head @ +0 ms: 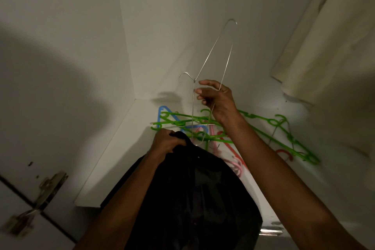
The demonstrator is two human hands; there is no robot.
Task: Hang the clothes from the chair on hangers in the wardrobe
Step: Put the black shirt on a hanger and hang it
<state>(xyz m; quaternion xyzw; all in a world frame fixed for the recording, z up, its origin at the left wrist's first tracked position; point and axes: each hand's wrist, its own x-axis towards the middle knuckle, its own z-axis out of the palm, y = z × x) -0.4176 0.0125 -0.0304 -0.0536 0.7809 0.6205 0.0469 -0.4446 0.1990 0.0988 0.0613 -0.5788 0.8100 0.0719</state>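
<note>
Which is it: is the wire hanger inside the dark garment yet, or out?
Out: the right hand holds the wire hanger bare above the dark garment.

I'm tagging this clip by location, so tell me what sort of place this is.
Most likely the inside of a white wardrobe. Coloured plastic hangers lie on its shelf, a door hinge shows at the left, and the right hand holds up a wire hanger above a dark garment.

Dim light. White wardrobe interior walls (162,26) meet at a corner above a white shelf (113,160). Broad shadow lies across the left panel. Metal door hinge (50,186) at lower left.
</note>
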